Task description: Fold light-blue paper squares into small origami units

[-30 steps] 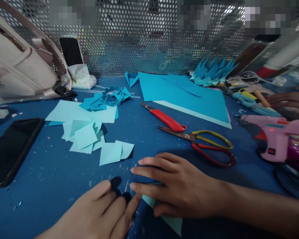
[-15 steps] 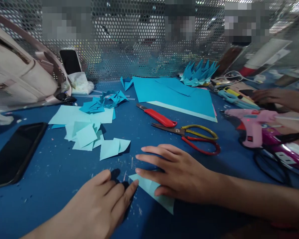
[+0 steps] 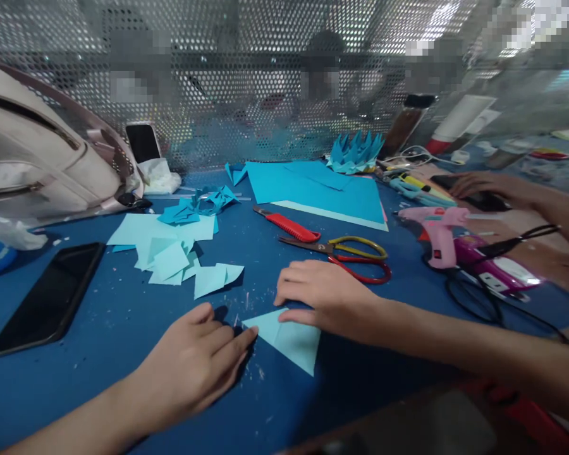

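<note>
A light-blue paper piece, folded into a triangle, lies on the blue table in front of me. My left hand presses the paper's left corner down with an outstretched index finger; its other fingers are curled in. Over the upper right edge rests my right hand, thumb on the paper and apart from the bent fingers, which touch the table. Part of the paper is hidden under it. Beyond it lie scissors with yellow and red handles and a red utility knife.
Loose light-blue squares, blue folded pieces, large blue sheets and a spiky blue paper form lie beyond. Phone and bag are left. Pink glue gun and another person's hand are right.
My right hand has drawn up and back, its spread fingers now bent and closer together, baring more of the paper. The left fingertip stays on the corner. The camera's view has shifted.
</note>
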Available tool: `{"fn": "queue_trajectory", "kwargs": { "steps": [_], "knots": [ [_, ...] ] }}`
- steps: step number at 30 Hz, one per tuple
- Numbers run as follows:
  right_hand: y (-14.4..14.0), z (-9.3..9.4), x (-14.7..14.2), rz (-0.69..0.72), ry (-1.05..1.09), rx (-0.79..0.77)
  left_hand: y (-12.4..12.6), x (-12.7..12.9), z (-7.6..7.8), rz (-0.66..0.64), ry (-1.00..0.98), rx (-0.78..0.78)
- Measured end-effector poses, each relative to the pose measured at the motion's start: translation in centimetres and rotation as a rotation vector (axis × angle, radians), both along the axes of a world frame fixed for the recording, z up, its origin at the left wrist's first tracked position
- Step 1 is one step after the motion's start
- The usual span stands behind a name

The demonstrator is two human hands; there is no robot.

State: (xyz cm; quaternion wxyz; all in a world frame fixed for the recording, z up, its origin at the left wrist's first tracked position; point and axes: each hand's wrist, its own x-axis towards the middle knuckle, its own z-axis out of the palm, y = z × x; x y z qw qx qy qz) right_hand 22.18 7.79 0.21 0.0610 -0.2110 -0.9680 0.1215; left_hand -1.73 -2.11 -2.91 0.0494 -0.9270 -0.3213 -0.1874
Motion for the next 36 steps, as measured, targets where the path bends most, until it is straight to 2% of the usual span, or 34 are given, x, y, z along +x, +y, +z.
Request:
{"fn": "queue_trajectory", "kwargs": {
  "steps": [4,10,13,15,19,22,24,27,30,36],
  "knots": [
    [0.4,1.9,-1.8,-0.045,-0.186,-0.251,0.1,-0.2,0.2,0.072,-0.108,-0.062],
    [0.1,3.2,-2.4,-0.041,-0.266,-0.308,0.1,-0.6,0.9,0.245,-0.292,-0.213],
    [0.0,2.9,-2.2,-0.026,-0.211,-0.305,0.1,-0.6,1.3,0.306,-0.333,-0.272],
    [0.0,2.6,-1.9,-0.019,-0.148,-0.359,0.2,-0.5,1.4,0.334,-0.363,-0.365],
    [0.5,1.3,-1.6,-0.049,0.027,-0.606,0.4,0.4,1.8,0.448,-0.495,-0.594],
    [0.6,0.4,-1.6,-0.104,0.148,-0.742,0.7,1.7,2.2,0.549,-0.494,-0.674],
    [0.4,0.0,-1.7,-0.123,0.171,-0.719,1.0,2.4,2.2,0.562,-0.439,-0.661],
    [0.0,-0.1,-1.7,-0.125,0.127,-0.501,1.6,2.9,1.8,0.525,-0.383,-0.630],
    [0.1,-0.5,-1.2,-0.035,0.134,-0.291,1.9,2.8,1.2,0.472,-0.378,-0.607],
    [1.0,-2.0,0.1,0.164,0.231,-0.132,1.5,2.3,0.5,0.342,-0.354,-0.453]
  ]
}}
